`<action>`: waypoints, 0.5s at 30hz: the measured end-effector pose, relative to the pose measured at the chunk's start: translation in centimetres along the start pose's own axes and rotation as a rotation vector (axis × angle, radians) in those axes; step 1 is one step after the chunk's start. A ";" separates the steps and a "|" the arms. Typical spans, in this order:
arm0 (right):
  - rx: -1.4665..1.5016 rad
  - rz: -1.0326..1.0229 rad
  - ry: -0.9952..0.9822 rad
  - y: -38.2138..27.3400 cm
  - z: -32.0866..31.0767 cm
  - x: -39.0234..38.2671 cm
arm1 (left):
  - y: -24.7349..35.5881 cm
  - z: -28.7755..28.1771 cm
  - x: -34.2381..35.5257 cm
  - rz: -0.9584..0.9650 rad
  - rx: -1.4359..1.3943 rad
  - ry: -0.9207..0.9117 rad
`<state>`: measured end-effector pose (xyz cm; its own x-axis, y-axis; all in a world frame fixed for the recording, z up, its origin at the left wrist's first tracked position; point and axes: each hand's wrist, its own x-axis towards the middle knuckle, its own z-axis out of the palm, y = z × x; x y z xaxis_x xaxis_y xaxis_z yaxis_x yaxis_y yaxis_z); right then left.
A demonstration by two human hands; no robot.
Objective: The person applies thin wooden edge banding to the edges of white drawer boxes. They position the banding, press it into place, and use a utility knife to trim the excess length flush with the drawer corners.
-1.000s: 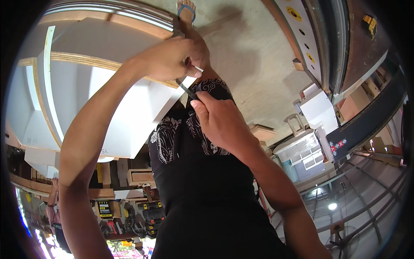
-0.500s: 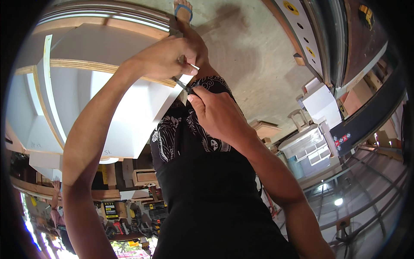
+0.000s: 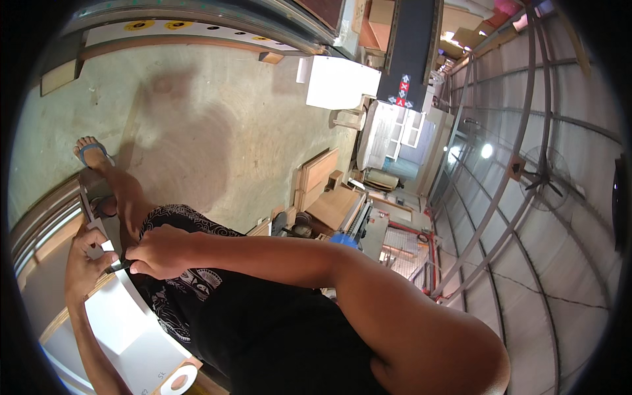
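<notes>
My right hand [image 3: 157,253] is closed around a slim black knife-like tool [image 3: 117,266], its tip pointing left toward the edge of a white cabinet box [image 3: 122,316]. My left hand [image 3: 85,262] bends over the same corner, thumb and fingers pinched at a short white strip [image 3: 107,246]. The two hands almost meet there. Bare plywood shows along part of the box's edge. My fingers hide where the tool's tip meets the edge.
A white roll of tape or banding [image 3: 191,376] sits at the box's near end. My sandalled foot [image 3: 92,153] is on the concrete floor [image 3: 197,125]. Wooden boards [image 3: 336,205] and machinery [image 3: 388,230] stand to the right; a fan [image 3: 543,178] appears at far right.
My view has swung to the right, so hands and box now sit at the lower left. Both hands stay at the same box corner, still gripping the tool and the strip.
</notes>
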<state>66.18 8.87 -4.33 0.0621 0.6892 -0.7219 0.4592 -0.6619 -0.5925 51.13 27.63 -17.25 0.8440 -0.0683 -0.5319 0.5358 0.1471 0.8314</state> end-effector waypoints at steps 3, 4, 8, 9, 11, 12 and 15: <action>-0.023 0.028 0.046 -0.6 0.6 -0.8 | 0.4 0.1 0.3 -0.051 -0.029 -0.021; -0.029 0.033 0.040 -1.1 1.0 -1.0 | 0.0 0.5 -0.3 -0.074 -0.045 -0.008; -0.002 0.129 0.047 -3.5 1.6 -1.7 | 2.9 0.4 -0.4 -0.221 -0.207 -0.034; 0.010 0.138 0.064 -3.9 1.7 -1.8 | 3.5 0.3 -0.5 -0.253 -0.216 -0.037; -0.032 0.065 0.095 -3.3 2.9 -1.5 | 3.2 0.3 -0.5 -0.185 -0.183 -0.007; -0.056 0.027 0.108 -2.9 3.4 -1.4 | 2.8 0.4 -0.3 -0.140 -0.159 0.010; -0.005 0.118 0.054 -3.7 2.3 -1.3 | 0.2 0.9 0.0 0.013 -0.063 0.048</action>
<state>62.39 9.77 -1.98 0.1633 0.6218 -0.7660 0.4503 -0.7378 -0.5029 51.26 26.74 -16.99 0.8479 -0.0185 -0.5299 0.5214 0.2101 0.8270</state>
